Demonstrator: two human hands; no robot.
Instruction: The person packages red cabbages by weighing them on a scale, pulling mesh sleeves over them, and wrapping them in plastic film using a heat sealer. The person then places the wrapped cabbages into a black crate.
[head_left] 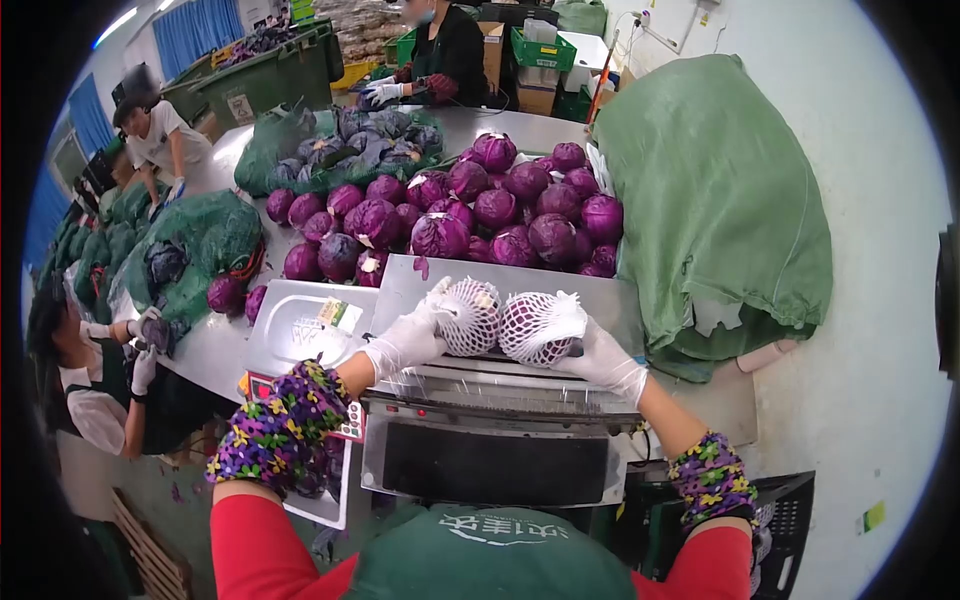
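Observation:
In white gloves, both my hands are over a metal wrapping machine (490,440). My left hand (415,335) grips a red cabbage in a white foam net (468,318) from its left side. Another netted red cabbage (532,330) is gripped from the right by my right hand (600,355). The two cabbages sit side by side, almost touching, purple leaves showing through the mesh. Behind them lies a big heap of bare red cabbages (495,208). Left of the machine is a scale with a metal pan (280,345), holding a small label sheet (340,314).
A bulging green sack (710,200) stands at the right by the wall. Green mesh bags of cabbages (195,240) lie to the left. Several co-workers stand around the table, one person at the back (440,55). A white tray (335,495) is below the scale.

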